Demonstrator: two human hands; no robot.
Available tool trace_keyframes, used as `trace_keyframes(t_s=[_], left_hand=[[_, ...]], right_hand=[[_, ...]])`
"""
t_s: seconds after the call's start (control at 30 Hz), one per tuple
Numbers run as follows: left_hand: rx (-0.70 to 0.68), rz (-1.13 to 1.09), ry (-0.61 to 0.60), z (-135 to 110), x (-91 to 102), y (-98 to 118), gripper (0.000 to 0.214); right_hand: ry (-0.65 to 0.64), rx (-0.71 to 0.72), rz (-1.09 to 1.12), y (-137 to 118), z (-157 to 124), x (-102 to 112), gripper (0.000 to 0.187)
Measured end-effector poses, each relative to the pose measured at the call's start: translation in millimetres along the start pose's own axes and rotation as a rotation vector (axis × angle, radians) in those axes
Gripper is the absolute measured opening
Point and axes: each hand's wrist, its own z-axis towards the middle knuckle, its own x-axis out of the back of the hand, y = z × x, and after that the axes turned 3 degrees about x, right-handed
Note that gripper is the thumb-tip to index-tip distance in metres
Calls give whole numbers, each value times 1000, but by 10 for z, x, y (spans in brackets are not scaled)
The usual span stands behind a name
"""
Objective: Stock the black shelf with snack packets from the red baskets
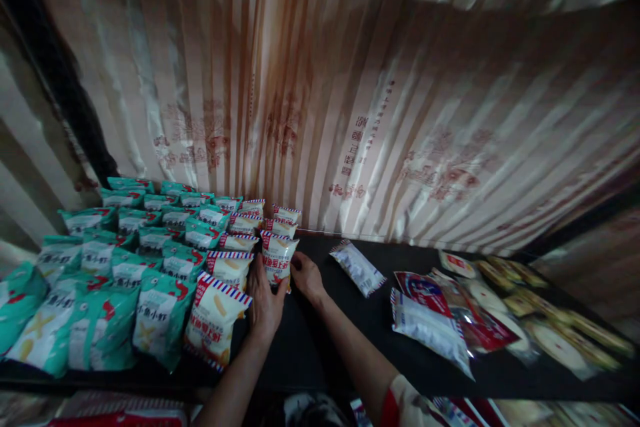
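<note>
An upright white snack bag point(278, 260) with red lettering and a striped top edge stands between my two hands on the black shelf. My left hand point(266, 307) grips its left side, thumb across the lower front. Curled against the bag's right edge is my right hand point(306, 278), its fingertips partly hidden behind it. Two matching bags stand behind, such as this snack bag point(286, 213). To the left is a row of the same kind, with a larger-looking snack bag point(216, 320) at the front.
Several rows of teal snack bags point(163, 317) fill the shelf's left side. On the right lie a white bag point(357, 268), another white bag point(430, 327), a red packet point(493, 333) and several clear-wrapped foods point(557, 343). A printed, pleated sheet point(310, 113) hangs behind the black shelf point(350, 340).
</note>
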Motion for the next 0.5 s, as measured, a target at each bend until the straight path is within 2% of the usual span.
trace_keyframes(t_s=[0.33, 0.5], left_hand=[[9, 23, 68, -2, 63, 57, 73], [-2, 40, 60, 8, 63, 59, 72]], right_hand=[[149, 192, 58, -39, -10, -14, 11], [166, 159, 43, -25, 21, -41, 11]])
